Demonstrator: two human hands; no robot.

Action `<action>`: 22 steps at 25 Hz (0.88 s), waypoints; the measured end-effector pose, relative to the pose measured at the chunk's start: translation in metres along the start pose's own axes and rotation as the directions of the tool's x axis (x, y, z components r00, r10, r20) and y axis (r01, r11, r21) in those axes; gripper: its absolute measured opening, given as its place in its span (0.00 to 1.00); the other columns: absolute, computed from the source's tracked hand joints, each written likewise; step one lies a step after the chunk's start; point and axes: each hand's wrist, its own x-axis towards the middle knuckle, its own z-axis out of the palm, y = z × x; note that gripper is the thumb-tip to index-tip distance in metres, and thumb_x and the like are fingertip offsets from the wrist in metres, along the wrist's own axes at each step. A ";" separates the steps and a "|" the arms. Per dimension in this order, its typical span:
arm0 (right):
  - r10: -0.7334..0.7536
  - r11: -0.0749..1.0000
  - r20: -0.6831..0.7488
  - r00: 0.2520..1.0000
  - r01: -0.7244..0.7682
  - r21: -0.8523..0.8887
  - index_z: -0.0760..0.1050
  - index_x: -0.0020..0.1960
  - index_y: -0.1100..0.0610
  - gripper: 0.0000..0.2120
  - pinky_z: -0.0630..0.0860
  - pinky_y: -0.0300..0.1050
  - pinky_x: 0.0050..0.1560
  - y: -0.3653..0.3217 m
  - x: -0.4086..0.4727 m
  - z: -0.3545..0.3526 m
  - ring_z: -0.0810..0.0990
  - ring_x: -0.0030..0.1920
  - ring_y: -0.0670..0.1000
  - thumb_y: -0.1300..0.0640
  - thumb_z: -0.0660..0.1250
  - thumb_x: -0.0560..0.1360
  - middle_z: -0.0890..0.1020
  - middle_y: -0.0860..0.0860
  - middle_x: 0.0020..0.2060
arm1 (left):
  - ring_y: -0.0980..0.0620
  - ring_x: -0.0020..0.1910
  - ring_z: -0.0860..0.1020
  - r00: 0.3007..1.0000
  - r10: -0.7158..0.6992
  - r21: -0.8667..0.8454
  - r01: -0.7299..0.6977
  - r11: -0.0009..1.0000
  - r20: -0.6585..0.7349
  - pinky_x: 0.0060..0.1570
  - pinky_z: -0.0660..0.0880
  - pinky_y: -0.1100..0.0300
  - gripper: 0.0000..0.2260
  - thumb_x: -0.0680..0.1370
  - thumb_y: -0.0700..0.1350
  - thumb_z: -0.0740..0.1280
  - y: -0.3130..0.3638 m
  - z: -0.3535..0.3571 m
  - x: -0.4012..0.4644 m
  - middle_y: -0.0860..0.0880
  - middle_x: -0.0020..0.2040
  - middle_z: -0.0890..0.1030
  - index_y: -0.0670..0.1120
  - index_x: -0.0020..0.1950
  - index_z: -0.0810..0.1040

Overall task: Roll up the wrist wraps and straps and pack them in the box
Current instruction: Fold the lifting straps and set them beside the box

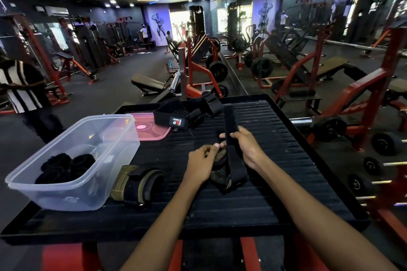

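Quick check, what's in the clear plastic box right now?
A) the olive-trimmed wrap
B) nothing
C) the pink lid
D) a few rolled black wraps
D: several rolled black wraps sit on the bottom of the clear box, while the pink lid lies flat on the table behind it and the olive-trimmed wrap lies outside, beside the box.

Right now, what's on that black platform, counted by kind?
Clear plastic box: 1
Pink lid: 1
Rolled black wraps in the box: about 4, hard to separate
Olive-and-black wrap lying loose: 1
Olive-and-black wrap with black strap, held by left hand and right hand: 1
Heap of black straps: 1, number unclear
Total: about 9
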 end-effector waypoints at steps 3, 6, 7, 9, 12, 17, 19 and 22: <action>-0.013 0.998 0.004 1.000 0.013 -0.066 0.68 0.58 0.62 0.11 0.78 0.42 0.33 0.002 0.001 0.001 0.79 0.30 0.51 0.66 0.51 0.79 0.83 0.55 0.43 | 0.54 0.42 0.79 0.998 0.030 0.102 -0.035 0.994 0.056 0.37 0.69 0.66 0.16 0.79 0.56 0.59 -0.003 0.001 0.001 0.50 0.41 0.82 0.47 0.49 0.81; -0.008 0.998 0.009 1.000 0.008 -0.059 0.68 0.58 0.62 0.11 0.78 0.42 0.32 0.002 0.001 0.001 0.79 0.29 0.50 0.66 0.51 0.79 0.83 0.55 0.43 | 0.53 0.39 0.78 0.996 -0.028 0.091 0.021 0.996 0.081 0.40 0.71 0.60 0.19 0.79 0.56 0.58 0.000 0.002 0.000 0.48 0.39 0.82 0.44 0.43 0.82; -0.008 0.998 0.014 1.000 0.009 -0.064 0.69 0.58 0.62 0.11 0.78 0.42 0.32 0.002 0.001 0.001 0.79 0.29 0.50 0.66 0.51 0.79 0.83 0.55 0.43 | 0.53 0.36 0.77 0.997 -0.044 0.107 0.037 0.994 0.064 0.38 0.71 0.58 0.22 0.79 0.56 0.59 0.001 0.002 -0.001 0.46 0.36 0.81 0.40 0.39 0.81; -0.013 0.996 0.021 1.000 0.015 -0.088 0.69 0.59 0.62 0.11 0.77 0.43 0.33 0.003 0.001 0.002 0.79 0.29 0.50 0.66 0.51 0.79 0.83 0.56 0.43 | 0.53 0.31 0.73 0.997 -0.070 0.159 0.067 0.985 0.016 0.34 0.68 0.58 0.24 0.78 0.56 0.60 0.002 0.000 -0.002 0.46 0.32 0.76 0.36 0.33 0.76; -0.024 0.995 0.029 0.999 0.027 -0.091 0.69 0.58 0.62 0.11 0.77 0.44 0.33 0.002 0.000 0.002 0.79 0.30 0.50 0.66 0.51 0.80 0.83 0.56 0.44 | 0.51 0.39 0.74 0.998 -0.041 0.241 0.029 0.970 0.044 0.39 0.67 0.58 0.20 0.78 0.54 0.60 0.000 -0.002 -0.002 0.47 0.41 0.74 0.39 0.38 0.77; -0.077 0.996 0.013 0.997 0.077 -0.053 0.69 0.56 0.62 0.09 0.75 0.41 0.30 -0.004 -0.004 0.002 0.78 0.27 0.48 0.66 0.52 0.79 0.82 0.56 0.42 | 0.52 0.40 0.77 0.989 0.120 0.209 -0.137 0.968 0.089 0.41 0.70 0.57 0.12 0.78 0.53 0.61 -0.001 -0.003 -0.007 0.49 0.40 0.79 0.46 0.41 0.75; -0.100 0.993 0.008 0.995 0.100 -0.059 0.69 0.56 0.63 0.10 0.75 0.39 0.30 -0.005 -0.005 0.002 0.78 0.27 0.47 0.66 0.52 0.79 0.82 0.56 0.42 | 0.50 0.38 0.78 0.985 0.147 0.243 -0.164 0.956 0.089 0.40 0.73 0.54 0.11 0.78 0.54 0.59 -0.001 -0.004 -0.008 0.49 0.39 0.80 0.48 0.44 0.74; -0.116 0.991 0.012 0.993 0.117 -0.064 0.69 0.57 0.63 0.10 0.76 0.39 0.30 -0.006 -0.006 0.002 0.77 0.27 0.47 0.66 0.52 0.79 0.82 0.55 0.41 | 0.51 0.35 0.76 0.990 0.136 0.176 -0.140 0.974 0.036 0.40 0.73 0.51 0.09 0.78 0.52 0.61 0.001 -0.003 -0.008 0.49 0.36 0.78 0.47 0.47 0.69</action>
